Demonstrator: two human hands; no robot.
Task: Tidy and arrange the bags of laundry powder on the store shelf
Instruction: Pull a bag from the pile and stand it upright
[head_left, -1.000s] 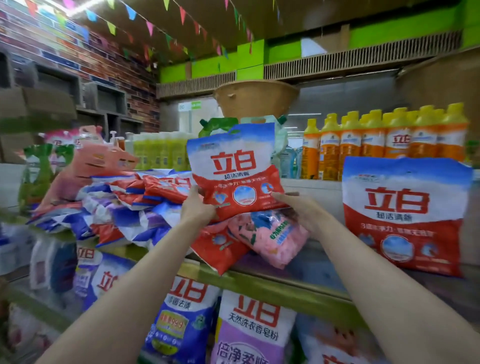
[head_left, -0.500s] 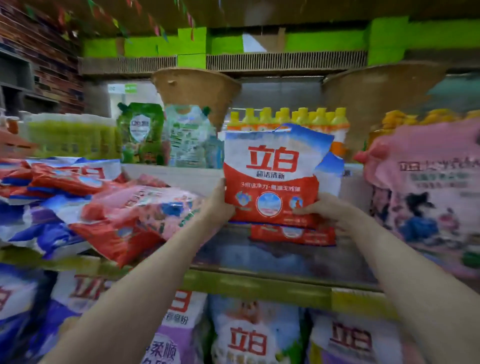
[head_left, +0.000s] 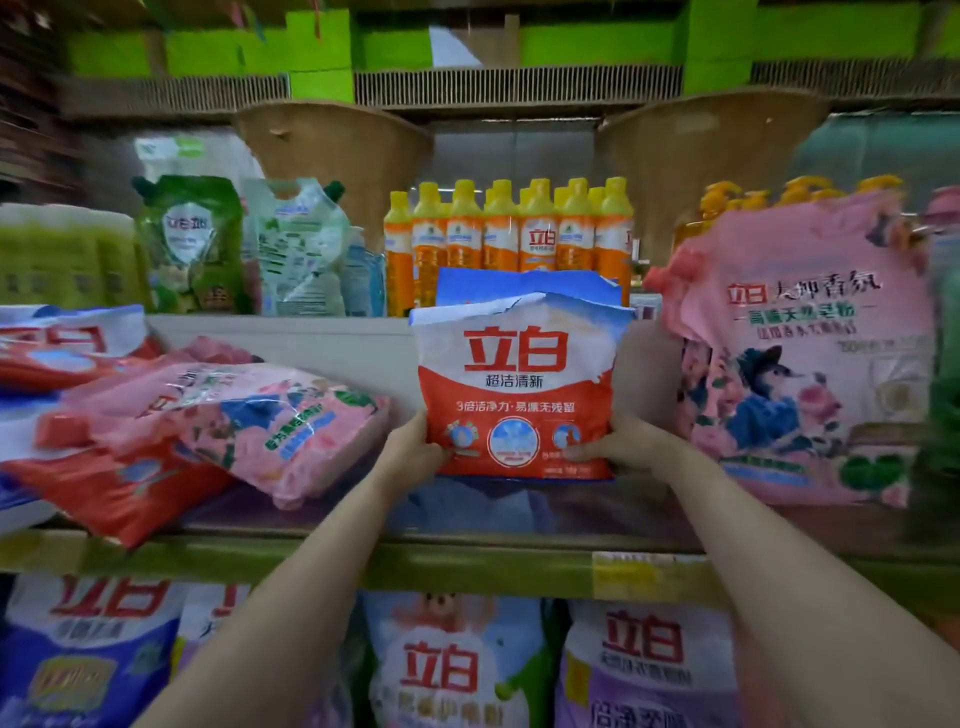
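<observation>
A red, white and blue laundry powder bag (head_left: 519, 384) stands upright on the shelf (head_left: 467, 564), its base touching the shelf surface. My left hand (head_left: 413, 452) grips its lower left corner and my right hand (head_left: 615, 447) grips its lower right corner. Right behind it stands a second matching bag (head_left: 498, 283), only its blue top showing. To the left lies a loose heap of pink (head_left: 234, 410) and red bags (head_left: 119, 493), tilted and overlapping. At the right a large pink bag (head_left: 800, 364) stands upright.
Orange bottles with yellow caps (head_left: 509, 239) and green and clear refill pouches (head_left: 192, 244) stand on the raised ledge behind. Below the green shelf edge, more powder bags (head_left: 447, 670) stand in a row. Two brown cones (head_left: 332, 156) hang above.
My hands carried the red and white bag rightwards from over the heap and lowered it upright onto the shelf in front of the matching bag. My view swung right with it.
</observation>
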